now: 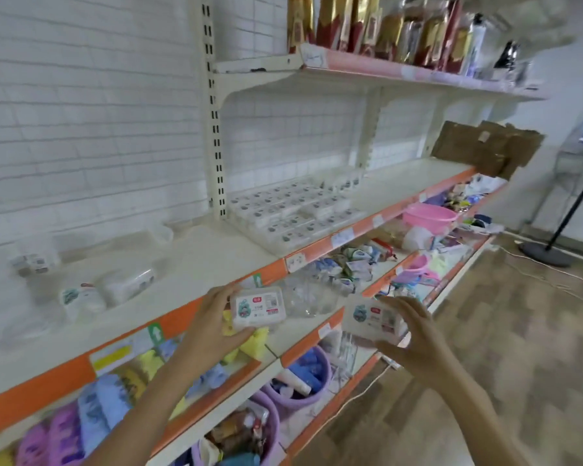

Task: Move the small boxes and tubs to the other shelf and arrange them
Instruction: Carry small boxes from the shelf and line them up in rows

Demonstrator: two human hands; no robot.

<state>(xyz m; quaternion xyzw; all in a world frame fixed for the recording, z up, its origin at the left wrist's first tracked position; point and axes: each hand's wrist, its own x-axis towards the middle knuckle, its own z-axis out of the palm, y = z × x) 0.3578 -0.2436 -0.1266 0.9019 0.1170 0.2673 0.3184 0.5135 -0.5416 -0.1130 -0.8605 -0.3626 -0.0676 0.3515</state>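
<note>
My left hand (212, 326) grips a small clear box (258, 308) with a white label, held in front of the orange shelf edge. My right hand (409, 334) holds a second box of the same kind (372, 317), a little lower and to the right. On the right-hand shelf section (418, 183) several matching boxes (290, 210) lie in neat rows. The left-hand shelf section (196, 264) carries a few clear tubs (81, 297) and a box (127, 284) near the wall.
A torn cardboard sheet (485, 149) leans at the far end of the shelf. Lower shelves hold sponges (246, 341), purple buckets (303, 381) and a pink basin (428, 216). Bottles (384, 28) fill the top shelf. A black stand (549, 253) rests on the wooden floor.
</note>
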